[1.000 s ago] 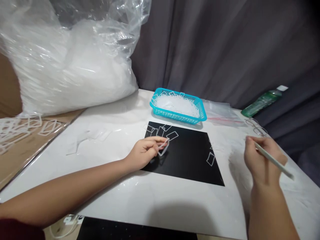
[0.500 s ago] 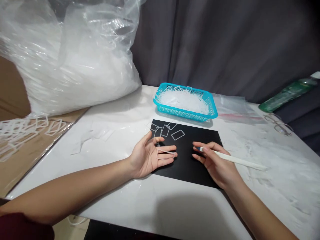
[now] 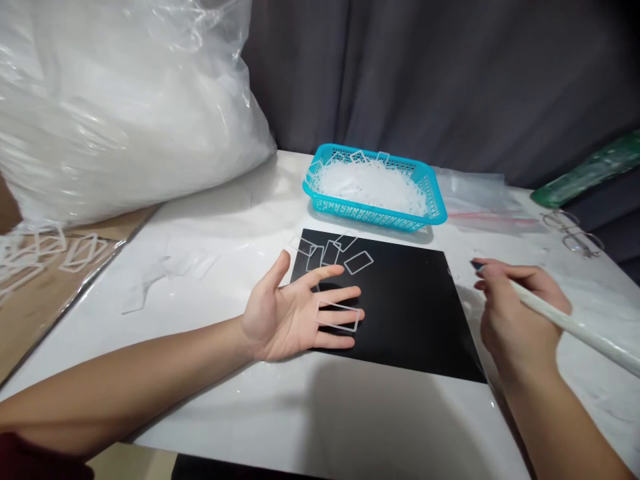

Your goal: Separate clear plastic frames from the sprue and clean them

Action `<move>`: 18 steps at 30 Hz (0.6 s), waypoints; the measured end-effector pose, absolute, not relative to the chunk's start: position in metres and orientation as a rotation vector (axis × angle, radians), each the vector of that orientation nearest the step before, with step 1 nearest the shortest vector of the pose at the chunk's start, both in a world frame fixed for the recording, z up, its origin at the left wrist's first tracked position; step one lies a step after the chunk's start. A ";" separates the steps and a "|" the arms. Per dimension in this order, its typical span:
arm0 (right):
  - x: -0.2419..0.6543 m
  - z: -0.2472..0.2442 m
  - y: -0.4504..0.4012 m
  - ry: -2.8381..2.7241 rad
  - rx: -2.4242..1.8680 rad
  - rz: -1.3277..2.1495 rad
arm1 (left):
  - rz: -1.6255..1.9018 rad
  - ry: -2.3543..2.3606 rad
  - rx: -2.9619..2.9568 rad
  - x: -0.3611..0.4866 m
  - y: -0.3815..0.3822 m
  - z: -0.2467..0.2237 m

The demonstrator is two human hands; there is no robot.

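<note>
My left hand [image 3: 293, 317] lies palm up with its fingers spread, over the left part of a black mat [image 3: 415, 313]. A thin, clear rectangular frame [image 3: 338, 327] rests across its fingers. Beyond the fingertips, several similar small frames [image 3: 363, 268] lie loosely grouped at the mat's far left, a few overlapping. To the right of the mat, my right hand [image 3: 520, 320] grips a white pen-like tool [image 3: 585, 330] with a dark bluish tip. The tool's rear end runs out of view at the right.
A blue basket [image 3: 373, 215] full of white pieces stands behind the mat. Plastic bags [image 3: 480, 193], eyeglasses [image 3: 580, 243] and a green bottle [image 3: 590, 170] are at the back right. A large filled plastic bag [image 3: 135, 113] and loose frames on cardboard [image 3: 85, 293] occupy the left.
My right hand has moved right, off the mat, with the pen-like tool. My left hand's fingers have spread wider, the frame still lying on them. The view has shifted slightly.
</note>
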State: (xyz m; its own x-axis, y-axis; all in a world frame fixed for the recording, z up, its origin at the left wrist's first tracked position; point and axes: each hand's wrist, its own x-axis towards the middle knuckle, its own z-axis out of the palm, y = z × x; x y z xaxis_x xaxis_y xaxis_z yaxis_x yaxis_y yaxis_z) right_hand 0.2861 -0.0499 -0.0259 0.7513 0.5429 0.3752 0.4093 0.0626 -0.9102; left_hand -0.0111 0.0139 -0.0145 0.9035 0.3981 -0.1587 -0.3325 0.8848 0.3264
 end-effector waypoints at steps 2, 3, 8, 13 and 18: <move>0.271 -0.028 -0.055 -0.961 -1.581 0.271 | 0.379 0.213 0.314 -0.011 0.013 -0.013; 0.265 -0.030 -0.056 -1.038 -1.589 0.354 | 0.379 0.212 0.324 -0.011 0.012 -0.012; 0.255 -0.031 -0.060 -1.265 -1.651 0.540 | 0.387 0.232 0.358 -0.010 0.009 -0.010; 0.263 -0.029 -0.060 -1.217 -1.700 0.563 | 0.399 0.252 0.375 -0.009 0.008 -0.008; 0.256 -0.025 -0.061 -1.169 -1.593 0.624 | 0.387 0.247 0.390 -0.008 0.006 -0.007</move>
